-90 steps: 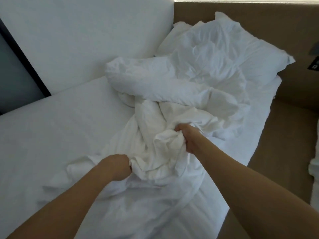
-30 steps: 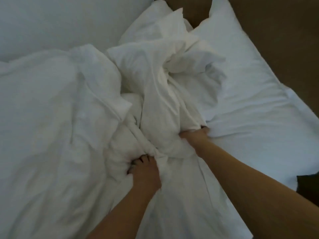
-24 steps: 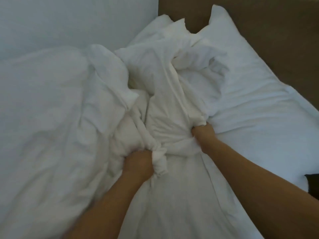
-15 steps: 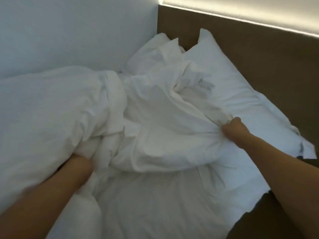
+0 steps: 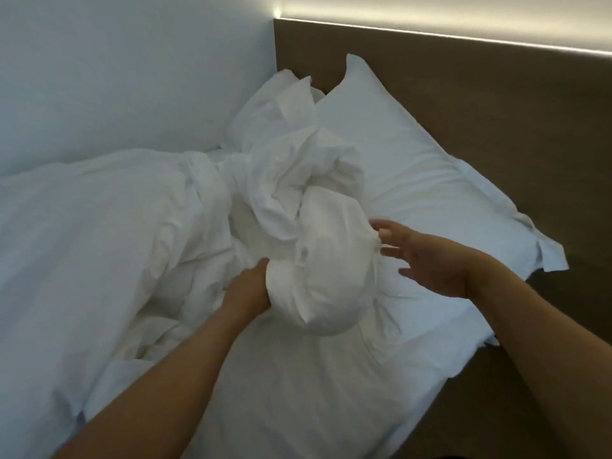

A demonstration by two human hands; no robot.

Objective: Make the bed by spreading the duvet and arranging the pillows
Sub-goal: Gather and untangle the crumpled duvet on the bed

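A white duvet [image 5: 99, 233] lies rumpled over the left of the bed, and one bunched end of it [image 5: 318, 246] rises in a twisted wad at the centre. My left hand [image 5: 250, 288] grips the lower left of that wad. My right hand [image 5: 427, 256] hovers just right of the wad with fingers spread, holding nothing. A large white pillow [image 5: 414, 180] lies against the headboard on the right. A second pillow [image 5: 275, 111] sits in the corner behind the wad, partly hidden by it.
A brown headboard [image 5: 463, 81] with a light strip along its top runs behind the pillows. A white wall [image 5: 132, 67] borders the bed's far side. White fitted sheet [image 5: 314, 385] shows near me, and the bed's brown edge [image 5: 480, 409] lies at the lower right.
My right hand has let go of the duvet and opened. My left hand has come out from under the folds and grips the wad, which is now bunched higher at the centre.
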